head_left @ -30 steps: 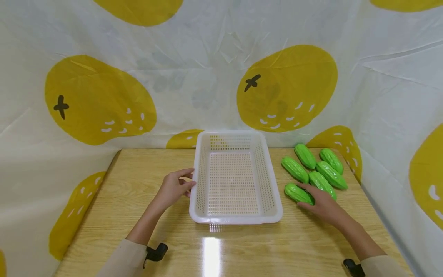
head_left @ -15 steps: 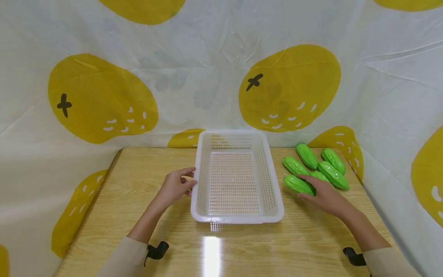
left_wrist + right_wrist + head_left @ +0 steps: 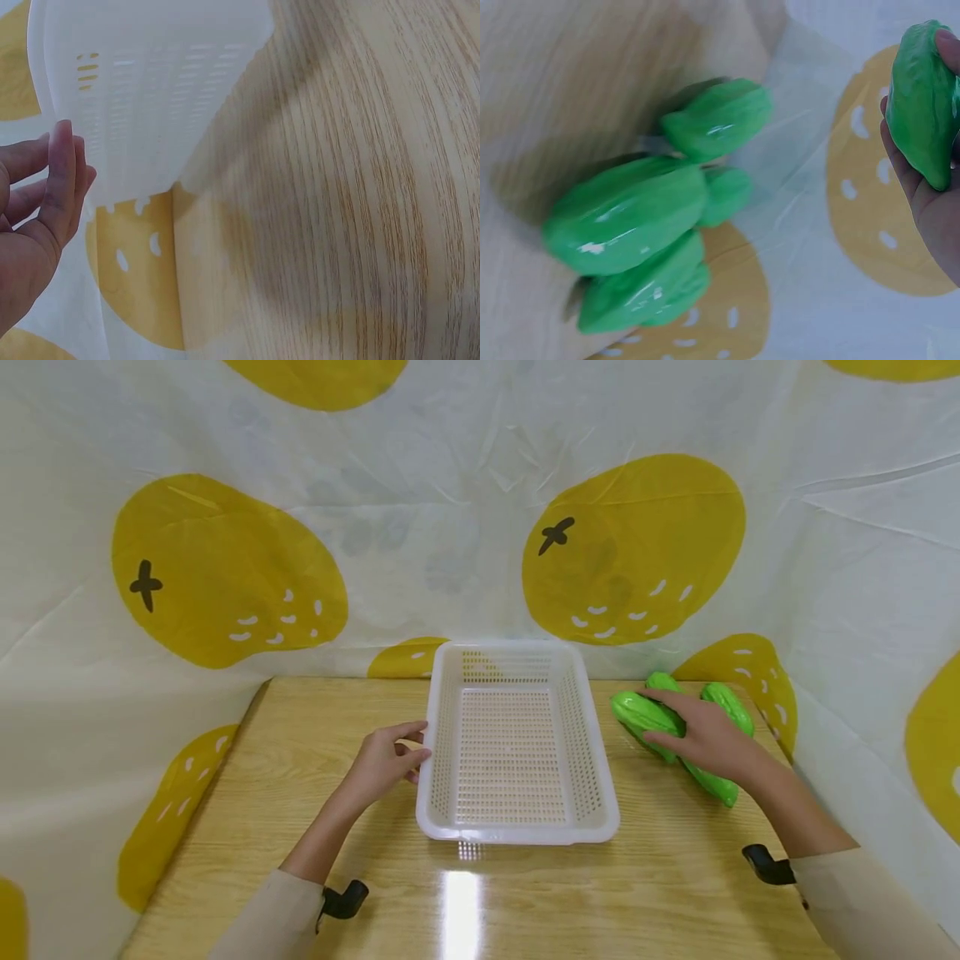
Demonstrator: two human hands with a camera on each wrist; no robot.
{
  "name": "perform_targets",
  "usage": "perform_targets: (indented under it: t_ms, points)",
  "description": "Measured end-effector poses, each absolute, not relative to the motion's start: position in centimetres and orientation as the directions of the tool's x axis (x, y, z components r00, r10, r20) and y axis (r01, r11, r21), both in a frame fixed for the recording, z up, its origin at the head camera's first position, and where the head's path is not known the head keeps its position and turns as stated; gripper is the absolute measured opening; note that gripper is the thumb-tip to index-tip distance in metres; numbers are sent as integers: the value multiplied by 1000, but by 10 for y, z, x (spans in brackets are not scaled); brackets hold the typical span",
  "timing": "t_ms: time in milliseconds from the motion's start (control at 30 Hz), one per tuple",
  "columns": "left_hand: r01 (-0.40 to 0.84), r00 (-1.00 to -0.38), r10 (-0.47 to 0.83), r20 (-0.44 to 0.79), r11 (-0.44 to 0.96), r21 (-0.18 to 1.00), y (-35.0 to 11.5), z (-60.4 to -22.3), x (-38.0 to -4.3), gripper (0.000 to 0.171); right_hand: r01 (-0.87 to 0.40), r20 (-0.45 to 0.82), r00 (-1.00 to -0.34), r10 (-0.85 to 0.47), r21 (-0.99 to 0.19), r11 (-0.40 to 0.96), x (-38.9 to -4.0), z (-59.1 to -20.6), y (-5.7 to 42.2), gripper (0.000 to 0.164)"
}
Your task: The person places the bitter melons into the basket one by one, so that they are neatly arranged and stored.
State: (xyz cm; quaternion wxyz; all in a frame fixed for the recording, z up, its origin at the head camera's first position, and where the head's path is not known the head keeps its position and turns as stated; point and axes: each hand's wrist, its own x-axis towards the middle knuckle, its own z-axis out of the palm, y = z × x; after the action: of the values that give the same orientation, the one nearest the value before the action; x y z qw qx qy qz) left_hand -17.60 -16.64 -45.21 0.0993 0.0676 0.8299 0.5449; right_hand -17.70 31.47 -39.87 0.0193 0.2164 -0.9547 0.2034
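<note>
Wooden table (image 3: 555, 893); held gourd (image 3: 922, 105), green, glossy

White glare streaks the table (image 3: 525, 893); shadows are soft; the right wrist view is dim and blurred, gourds (image 3: 626, 214) shining.

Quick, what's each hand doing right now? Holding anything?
Left hand: open, fingertips at the rim of the white basket.
Right hand: closed around one green vegetable.
</note>
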Motion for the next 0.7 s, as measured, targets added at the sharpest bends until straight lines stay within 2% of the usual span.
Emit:
perform_targets:
  t_ms: [300, 700]
  points:
    - [12, -968, 236, -84, 380, 925, -165, -452, -174, 53, -467, 105, -878, -468, -412, 782, -184, -388, 289, 64]
    - [11, -969, 231, -84, 382, 924, -167, -451, -174, 53, -602, 109, -785, -610, -367, 709, -205, -384, 250, 62]
